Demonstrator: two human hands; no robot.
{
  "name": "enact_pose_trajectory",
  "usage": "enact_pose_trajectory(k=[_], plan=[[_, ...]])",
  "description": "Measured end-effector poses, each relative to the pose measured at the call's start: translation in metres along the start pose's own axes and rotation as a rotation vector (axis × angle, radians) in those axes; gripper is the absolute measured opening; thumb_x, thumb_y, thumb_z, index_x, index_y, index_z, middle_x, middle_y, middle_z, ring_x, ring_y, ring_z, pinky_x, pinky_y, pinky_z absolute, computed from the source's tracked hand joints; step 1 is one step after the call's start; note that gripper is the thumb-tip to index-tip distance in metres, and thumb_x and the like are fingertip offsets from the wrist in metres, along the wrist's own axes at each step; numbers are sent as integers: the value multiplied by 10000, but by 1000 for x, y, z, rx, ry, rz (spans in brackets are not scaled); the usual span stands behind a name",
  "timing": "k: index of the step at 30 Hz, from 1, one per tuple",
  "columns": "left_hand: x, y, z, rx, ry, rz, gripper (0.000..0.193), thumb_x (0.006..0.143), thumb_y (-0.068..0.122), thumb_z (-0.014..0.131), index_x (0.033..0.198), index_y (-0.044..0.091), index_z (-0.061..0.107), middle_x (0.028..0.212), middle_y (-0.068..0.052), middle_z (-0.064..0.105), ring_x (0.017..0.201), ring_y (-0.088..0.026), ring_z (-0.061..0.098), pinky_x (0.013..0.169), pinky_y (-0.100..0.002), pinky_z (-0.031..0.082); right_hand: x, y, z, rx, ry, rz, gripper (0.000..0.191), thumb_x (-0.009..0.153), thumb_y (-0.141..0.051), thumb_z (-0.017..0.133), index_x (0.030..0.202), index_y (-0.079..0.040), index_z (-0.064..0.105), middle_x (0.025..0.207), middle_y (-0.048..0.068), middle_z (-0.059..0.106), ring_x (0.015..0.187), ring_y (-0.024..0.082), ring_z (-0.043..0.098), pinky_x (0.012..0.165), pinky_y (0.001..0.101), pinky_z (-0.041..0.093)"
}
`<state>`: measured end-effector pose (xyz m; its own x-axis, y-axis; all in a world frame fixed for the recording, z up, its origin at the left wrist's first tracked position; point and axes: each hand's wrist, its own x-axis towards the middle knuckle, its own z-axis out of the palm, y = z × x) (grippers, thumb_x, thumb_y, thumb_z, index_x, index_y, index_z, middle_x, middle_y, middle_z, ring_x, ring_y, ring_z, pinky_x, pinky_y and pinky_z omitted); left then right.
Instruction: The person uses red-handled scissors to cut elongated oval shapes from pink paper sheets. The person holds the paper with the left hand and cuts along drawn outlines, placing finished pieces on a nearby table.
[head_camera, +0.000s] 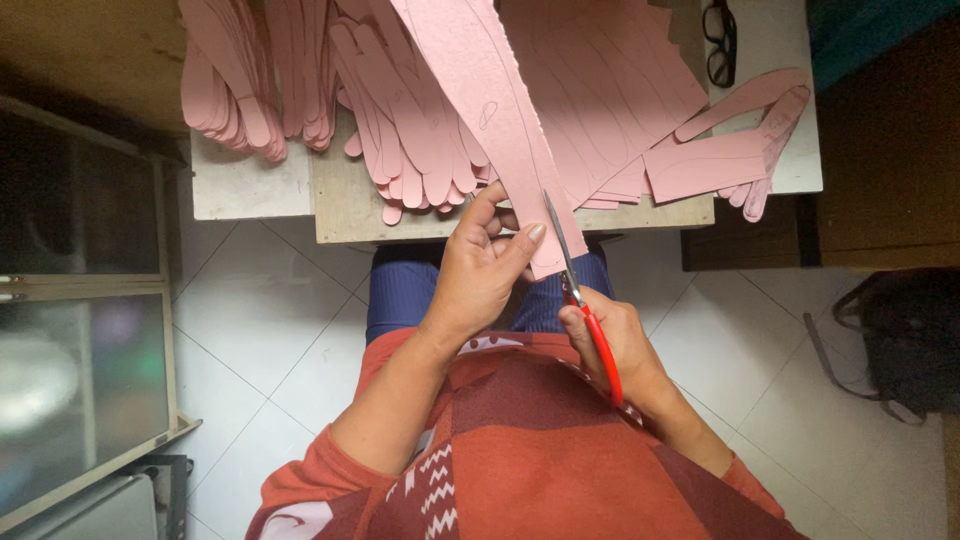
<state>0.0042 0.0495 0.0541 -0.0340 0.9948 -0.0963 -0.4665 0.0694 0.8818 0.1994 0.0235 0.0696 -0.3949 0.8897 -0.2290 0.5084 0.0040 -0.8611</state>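
Gripping a pink strip (505, 120), the left hand (480, 275) steadied it while the right hand (610, 335), clenched on red scissors (585, 310), cut beside finished stacks (400, 130) on the worktop (350, 210).

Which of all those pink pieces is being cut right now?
The long pink strip pinched in the left hand, with the red-handled scissors in the right hand slicing its edge. The other pink pieces lie untouched on the table.

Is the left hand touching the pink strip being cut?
Touching. The head view shows the left hand pinching the pink strip, thumb on top, beside the scissors held in the right hand.
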Motion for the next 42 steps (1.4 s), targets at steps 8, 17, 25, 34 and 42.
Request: enact_pose_trajectory(k=[8,17,25,34,42], plan=[[8,2,-5,-39,74,56,403,1025,76,639,1399,28,496,1135,-84,657,876,-90,714,661,-221,592,4,6,0,-19,-4,18,366,1013,-335,584,820,-30,530,601,58,421,604,133,393,524,324,416],[-5,4,11,-9,5,30,392,1016,36,647,1385,31,514,1128,-56,609,812,-77,693,622,-201,563,6,1,-11,290,-226,-138,394,1056,-412,406,1047,-51,564,732,9,506,637,107,479,574,268,480],[-10,1,13,-31,-8,9,425,1018,46,649,1417,41,505,1127,-74,659,813,-64,682,643,-209,566,4,5,-6,211,-177,-43,551,1003,-594,423,901,-60,514,714,-2,520,552,99,543,510,278,508],[-7,0,14,-64,-11,-17,440,1017,63,652,1429,47,499,1113,-79,671,822,-72,684,637,-213,563,-1,-10,-3,214,-79,39,528,1002,-551,423,914,-64,608,577,-5,477,473,91,480,435,274,454],[-5,-4,14,-95,-12,1,418,1022,49,648,1415,31,506,1099,-86,674,855,-97,703,674,-234,599,0,-1,5,137,16,44,462,1020,-474,478,839,-62,584,553,-14,491,481,72,463,433,269,400]])
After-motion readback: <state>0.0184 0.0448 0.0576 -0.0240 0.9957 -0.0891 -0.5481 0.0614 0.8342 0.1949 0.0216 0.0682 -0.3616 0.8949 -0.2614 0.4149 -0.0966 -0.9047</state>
